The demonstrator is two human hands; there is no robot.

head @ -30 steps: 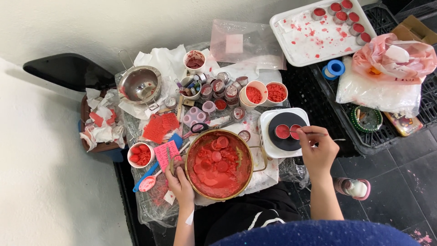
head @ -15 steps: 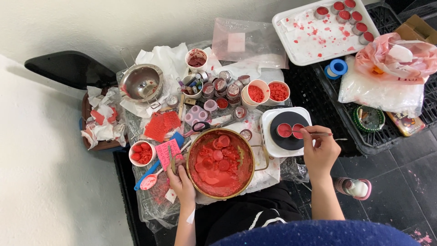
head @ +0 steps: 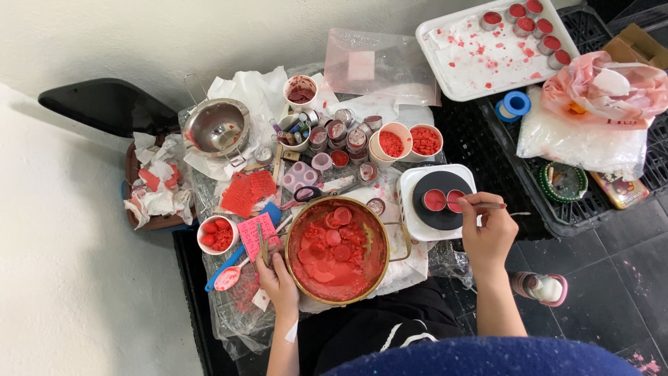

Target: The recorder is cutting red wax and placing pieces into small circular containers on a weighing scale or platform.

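Observation:
A brass-rimmed pan [head: 382, 230] full of red wax discs sits in front of me. My left hand [head: 277, 276] rests at its left rim, fingers closed on a thin stick-like tool. My right hand [head: 487, 233] hovers over a small white hotplate [head: 412, 223], pinching a thin stick [head: 502, 206] beside two small round tins of red melted wax [head: 434, 200] on the black burner. Whether the stick's tip touches the right tin is unclear.
Two white cups of red beads [head: 392, 143] stand behind the hotplate. Small tins, a steel bowl [head: 216, 127], a pink spoon [head: 228, 278] and crumpled paper crowd the left. A white tray [head: 473, 56] with filled tins lies at the back right, plastic bags beside it.
My right hand has shifted slightly over the hotplate with the stick. The left hand stays at the pan's rim.

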